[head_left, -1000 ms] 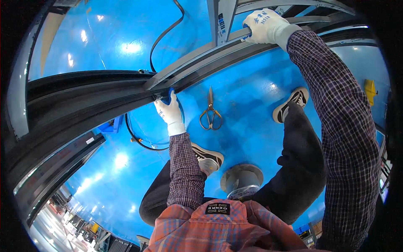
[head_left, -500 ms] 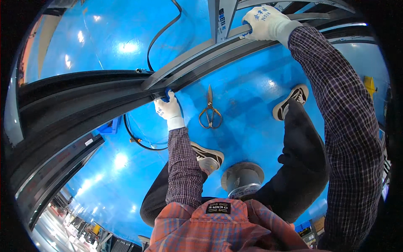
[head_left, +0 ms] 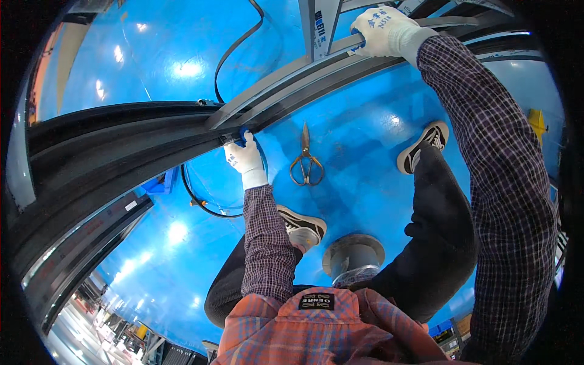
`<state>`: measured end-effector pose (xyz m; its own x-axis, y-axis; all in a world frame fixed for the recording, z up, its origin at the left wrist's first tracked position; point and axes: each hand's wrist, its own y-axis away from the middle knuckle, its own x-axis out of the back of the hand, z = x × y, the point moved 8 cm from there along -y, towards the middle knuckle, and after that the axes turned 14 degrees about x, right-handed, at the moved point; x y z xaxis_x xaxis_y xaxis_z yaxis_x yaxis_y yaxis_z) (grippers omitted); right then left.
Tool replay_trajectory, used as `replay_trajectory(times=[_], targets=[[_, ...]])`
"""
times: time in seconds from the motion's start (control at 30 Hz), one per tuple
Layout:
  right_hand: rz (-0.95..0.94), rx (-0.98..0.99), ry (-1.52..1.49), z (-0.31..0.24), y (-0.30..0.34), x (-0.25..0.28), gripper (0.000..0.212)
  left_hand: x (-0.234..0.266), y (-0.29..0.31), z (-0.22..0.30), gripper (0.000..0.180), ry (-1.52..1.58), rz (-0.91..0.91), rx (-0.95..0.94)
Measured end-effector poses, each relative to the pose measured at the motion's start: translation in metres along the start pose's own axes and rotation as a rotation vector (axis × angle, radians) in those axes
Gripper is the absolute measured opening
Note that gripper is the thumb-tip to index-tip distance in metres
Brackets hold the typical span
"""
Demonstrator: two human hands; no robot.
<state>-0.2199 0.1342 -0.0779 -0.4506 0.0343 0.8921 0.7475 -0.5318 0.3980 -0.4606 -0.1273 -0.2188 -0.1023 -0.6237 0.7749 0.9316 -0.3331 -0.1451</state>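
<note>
My left hand (head_left: 244, 159), in a white knit glove with blue on the finger side, grips the near edge of a long dark metal profile (head_left: 140, 143). Its thumb points up, and the other fingertips are partly hidden by the metal. Farther right, my right hand (head_left: 384, 31), gloved the same way, is closed round a grey metal bar (head_left: 286, 79) whose near end lies against the dark profile. Some of its fingers are out of sight behind the bar. On the blue floor between my feet and the frame lies a pair of scissors (head_left: 306, 161), blades pointing away.
A grey spool (head_left: 353, 255) stands between my legs. A dark strip (head_left: 234, 45) curls over the floor beyond the frame, and a black cable (head_left: 198, 201) loops beside my left forearm. A blue bin (head_left: 159, 182) and more dark profiles (head_left: 85, 255) are at left.
The view shifts very slightly. Both hands keep their grip in the same places, and the metal parts show no clear movement.
</note>
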Motion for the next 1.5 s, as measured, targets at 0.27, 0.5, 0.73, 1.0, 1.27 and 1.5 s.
replay_trajectory(times=[0.27, 0.5, 0.73, 1.0, 1.27, 1.5], targets=[[-0.011, 0.154, -0.177, 0.009, -0.020, -0.016, 0.038, -0.018, 0.001, -0.014, 0.032, 0.009, -0.035, 0.000], [0.003, 0.147, -0.162, 0.006, -0.019, -0.017, 0.037, -0.048, -0.004, -0.047, 0.040, -0.257, -0.129, 0.146], [0.042, 0.179, -0.190, 0.010, -0.023, -0.021, 0.037, -0.045, -0.005, -0.037, 0.043, -0.309, -0.251, 0.227], [0.075, 0.159, -0.171, 0.006, -0.018, -0.018, 0.036, -0.047, -0.006, -0.047, 0.045, -0.286, -0.242, 0.259], [0.042, 0.167, -0.239, 0.012, -0.021, -0.021, 0.036, -0.006, -0.003, -0.024, 0.029, 0.098, 0.063, -0.043], [0.004, 0.208, -0.144, 0.000, -0.020, -0.014, 0.035, -0.021, -0.007, -0.032, 0.028, -0.038, 0.129, -0.049]])
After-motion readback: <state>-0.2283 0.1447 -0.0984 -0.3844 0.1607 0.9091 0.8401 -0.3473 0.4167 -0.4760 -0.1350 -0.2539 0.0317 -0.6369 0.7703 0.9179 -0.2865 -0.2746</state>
